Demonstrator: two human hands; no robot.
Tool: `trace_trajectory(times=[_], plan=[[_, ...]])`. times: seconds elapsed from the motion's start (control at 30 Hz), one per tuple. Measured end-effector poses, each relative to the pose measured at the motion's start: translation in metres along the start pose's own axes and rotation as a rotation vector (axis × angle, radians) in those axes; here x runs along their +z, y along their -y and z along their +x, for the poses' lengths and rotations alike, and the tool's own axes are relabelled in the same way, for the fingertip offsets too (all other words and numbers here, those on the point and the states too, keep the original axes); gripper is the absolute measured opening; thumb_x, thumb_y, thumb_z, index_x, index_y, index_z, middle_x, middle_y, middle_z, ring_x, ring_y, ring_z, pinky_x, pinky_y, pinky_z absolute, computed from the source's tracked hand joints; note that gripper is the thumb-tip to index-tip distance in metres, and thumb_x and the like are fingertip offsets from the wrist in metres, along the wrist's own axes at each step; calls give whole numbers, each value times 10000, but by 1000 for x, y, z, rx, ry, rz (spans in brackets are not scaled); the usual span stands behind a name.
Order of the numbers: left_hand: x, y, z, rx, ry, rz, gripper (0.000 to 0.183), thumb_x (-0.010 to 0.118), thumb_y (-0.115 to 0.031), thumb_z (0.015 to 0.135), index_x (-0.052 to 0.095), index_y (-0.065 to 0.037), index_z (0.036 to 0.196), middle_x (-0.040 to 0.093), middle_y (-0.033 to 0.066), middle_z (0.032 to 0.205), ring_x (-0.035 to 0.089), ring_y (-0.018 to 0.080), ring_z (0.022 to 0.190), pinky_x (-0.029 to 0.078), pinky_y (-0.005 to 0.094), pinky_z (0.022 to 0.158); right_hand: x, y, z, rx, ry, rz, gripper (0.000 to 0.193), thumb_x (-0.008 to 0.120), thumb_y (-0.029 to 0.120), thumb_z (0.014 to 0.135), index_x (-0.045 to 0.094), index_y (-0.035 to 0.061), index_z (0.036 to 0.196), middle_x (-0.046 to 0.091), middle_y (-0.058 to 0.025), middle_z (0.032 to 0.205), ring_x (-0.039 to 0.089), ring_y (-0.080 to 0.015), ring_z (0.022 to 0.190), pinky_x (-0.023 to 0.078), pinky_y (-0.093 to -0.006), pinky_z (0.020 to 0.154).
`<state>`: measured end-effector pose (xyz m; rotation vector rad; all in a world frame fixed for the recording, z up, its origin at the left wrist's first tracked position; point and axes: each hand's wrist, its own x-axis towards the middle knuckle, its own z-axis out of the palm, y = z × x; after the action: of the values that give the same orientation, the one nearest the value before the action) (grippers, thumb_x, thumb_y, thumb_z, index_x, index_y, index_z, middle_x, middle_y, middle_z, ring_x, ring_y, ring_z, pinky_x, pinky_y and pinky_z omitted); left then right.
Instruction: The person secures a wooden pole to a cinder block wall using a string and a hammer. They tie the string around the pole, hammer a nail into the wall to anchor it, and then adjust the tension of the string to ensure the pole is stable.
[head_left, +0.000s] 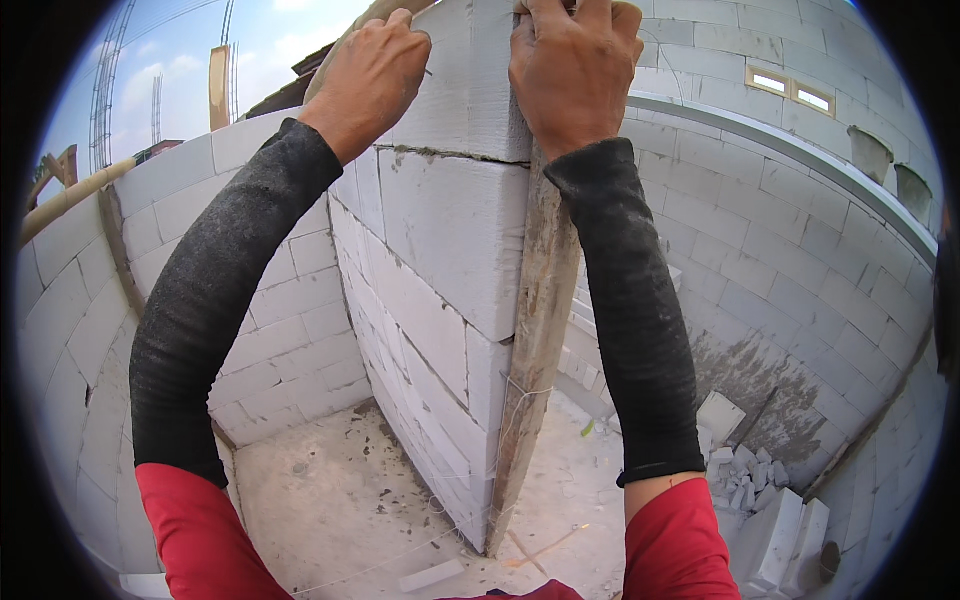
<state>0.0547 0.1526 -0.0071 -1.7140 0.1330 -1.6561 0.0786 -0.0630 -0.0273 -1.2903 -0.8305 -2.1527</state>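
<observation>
Both hands are sitting high at the free end of the white block wall (450,240). The right hand (582,75) is resting at the wall's end corner, just above the wooden board (540,390); fingers are curling in, but the view is cutting them off up top, so can't tell if they're gripping. The left hand (370,75) is hanging further left, in front of a tan pole-like piece (338,52); fingers are folding into a fist, a small dark sliver (430,72) is poking out beside them, can't tell if it's held. Key relation: board is standing near upright along the wall's end, long axis running from behind the right wrist down to the floor (300,480). Right hand is sitting nearer, left well apart from it. Thin string (522,392) is looping round the board partway down.
</observation>
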Motion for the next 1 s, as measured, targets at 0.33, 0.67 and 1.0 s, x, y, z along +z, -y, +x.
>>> trace_trajectory(times=[0.33,0.67,1.0], plan=[[-12,35,37,-460,528,-576,332,673,-257,863,749,20,1029,716,114,834,666,189,713,539,346,698,4,-5,2,-28,1,-25,61,660,34,857,711,-1,851,571,-144,1015,534,-366,1160,247,-604,1234],[15,53,13,-1097,662,-1741,178,611,-190,968,536,-31,1002,625,30,787,463,24,604,418,147,517,2,-5,1,-48,-23,-36,78,639,28,876,697,-24,876,562,-163,1038,525,-415,1190,314,-584,1194],[33,25,-24,-1131,326,-1999,220,687,-145,993,662,41,1107,686,93,865,494,66,659,435,186,528,2,-12,3,-69,-88,28,117,640,44,893,697,-21,972,570,-171,1075,533,-396,1190,386,-560,1111]])
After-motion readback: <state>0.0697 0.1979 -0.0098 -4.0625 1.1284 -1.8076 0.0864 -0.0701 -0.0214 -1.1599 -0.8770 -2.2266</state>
